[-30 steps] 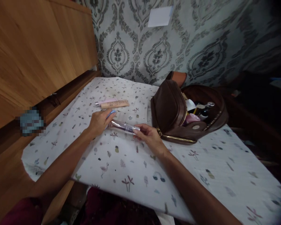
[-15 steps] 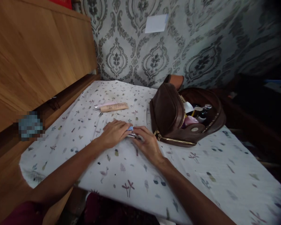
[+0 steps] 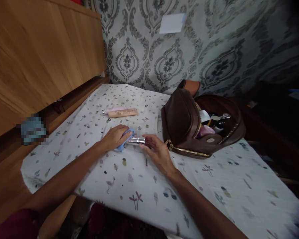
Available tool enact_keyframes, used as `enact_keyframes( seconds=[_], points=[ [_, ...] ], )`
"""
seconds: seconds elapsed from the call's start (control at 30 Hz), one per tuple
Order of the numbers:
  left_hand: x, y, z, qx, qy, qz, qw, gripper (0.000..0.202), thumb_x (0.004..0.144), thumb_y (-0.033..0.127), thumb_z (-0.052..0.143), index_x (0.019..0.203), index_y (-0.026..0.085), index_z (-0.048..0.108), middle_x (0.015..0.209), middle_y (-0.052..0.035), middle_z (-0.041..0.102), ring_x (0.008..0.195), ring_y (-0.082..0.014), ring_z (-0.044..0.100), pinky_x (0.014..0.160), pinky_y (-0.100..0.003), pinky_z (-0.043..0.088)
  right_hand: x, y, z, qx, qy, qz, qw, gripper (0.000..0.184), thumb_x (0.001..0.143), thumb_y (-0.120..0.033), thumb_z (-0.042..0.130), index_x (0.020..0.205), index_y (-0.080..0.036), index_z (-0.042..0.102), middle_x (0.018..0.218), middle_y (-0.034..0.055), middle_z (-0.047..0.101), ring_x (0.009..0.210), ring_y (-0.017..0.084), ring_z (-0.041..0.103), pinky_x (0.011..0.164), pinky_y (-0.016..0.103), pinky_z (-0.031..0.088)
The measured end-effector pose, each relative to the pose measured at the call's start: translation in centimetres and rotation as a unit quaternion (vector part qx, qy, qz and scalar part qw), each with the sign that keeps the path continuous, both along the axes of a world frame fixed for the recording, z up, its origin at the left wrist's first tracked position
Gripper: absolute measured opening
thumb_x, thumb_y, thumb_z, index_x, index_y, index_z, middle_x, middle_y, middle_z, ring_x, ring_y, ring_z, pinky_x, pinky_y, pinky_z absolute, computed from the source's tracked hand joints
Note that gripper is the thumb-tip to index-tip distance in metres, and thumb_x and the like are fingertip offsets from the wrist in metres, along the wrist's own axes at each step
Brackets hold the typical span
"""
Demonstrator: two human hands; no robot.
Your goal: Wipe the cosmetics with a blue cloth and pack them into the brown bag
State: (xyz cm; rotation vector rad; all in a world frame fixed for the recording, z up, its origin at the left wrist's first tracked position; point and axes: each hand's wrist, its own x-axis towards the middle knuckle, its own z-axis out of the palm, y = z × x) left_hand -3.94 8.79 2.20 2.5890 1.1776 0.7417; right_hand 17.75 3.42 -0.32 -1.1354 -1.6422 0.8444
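My left hand (image 3: 114, 137) is closed on a light blue cloth (image 3: 122, 146), which is folded around one end of a slim cosmetic tube with a shiny silver cap (image 3: 137, 140). At the cap end, the curved fingers of my right hand (image 3: 159, 153) grip the tube. Its left part is hidden under the cloth and my left fingers. Farther back on the printed sheet lie a beige cosmetic tube (image 3: 123, 113) and, just behind it, a pale pink tube with a silver cap (image 3: 111, 111).
A dark brown bag (image 3: 179, 119) stands unzipped to the right, with a pink item (image 3: 206, 130) and several small items inside. The white printed sheet (image 3: 144, 205) covers the surface. A wooden cabinet (image 3: 52, 49) borders the left, a patterned wall (image 3: 149, 59) the back.
My left hand has shifted slightly left, away from my right hand. More of the blue cloth and the silver-capped tube now shows between them. The view has shifted slightly.
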Motion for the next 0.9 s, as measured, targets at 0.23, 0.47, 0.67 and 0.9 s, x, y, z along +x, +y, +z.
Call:
enact_keyframes(
  seconds=[0.23, 0.47, 0.67, 0.9],
  points=[
    [0.2, -0.2, 0.0, -0.012, -0.007, 0.005, 1.0, 0.043, 0.102, 0.046, 0.025, 0.076, 0.021, 0.047, 0.077, -0.0041, 0.056, 0.078, -0.0208, 0.055, 0.074, -0.034, 0.043, 0.0, -0.7, 1.3, 0.033, -0.074, -0.01, 0.997, 0.028, 0.09, -0.041, 0.06, 0.106, -0.019, 0.06, 0.088, 0.0059, 0.068, 0.076, 0.019, 0.062, 0.072, 0.033, 0.053],
    [0.2, 0.1, 0.5, -0.05, 0.004, -0.012, 0.999, 0.043, 0.101, 0.048, 0.027, 0.072, 0.02, 0.045, 0.073, -0.0024, 0.053, 0.071, -0.0182, 0.053, 0.07, -0.031, 0.041, 0.1, -0.3, 0.6, -0.011, -0.017, 0.01, 1.0, 0.035, 0.083, -0.045, 0.069, 0.105, -0.018, 0.062, 0.085, 0.0045, 0.067, 0.073, 0.018, 0.063, 0.068, 0.031, 0.053],
    [0.0, 0.6, 0.4, -0.068, -0.008, -0.032, 0.997, 0.045, 0.101, 0.048, 0.028, 0.07, 0.02, 0.045, 0.07, -0.0011, 0.052, 0.067, -0.0167, 0.051, 0.068, -0.031, 0.039, 0.7, 0.1, 0.5, 0.058, -0.061, 0.031, 0.996, 0.032, 0.084, -0.044, 0.069, 0.106, -0.021, 0.065, 0.087, 0.0046, 0.067, 0.073, 0.019, 0.064, 0.07, 0.033, 0.056],
    [-0.4, 1.0, -0.2, -0.07, -0.026, -0.044, 0.996, 0.047, 0.101, 0.05, 0.028, 0.07, 0.02, 0.046, 0.069, -0.0004, 0.051, 0.066, -0.0158, 0.051, 0.066, -0.03, 0.039, 1.4, 0.0, 1.1, 0.194, -0.201, 0.067, 0.958, 0.022, 0.095, -0.031, 0.056, 0.114, -0.025, 0.065, 0.12, 0.0102, 0.064, 0.112, 0.025, 0.062, 0.098, 0.043, 0.052]
  ],
)
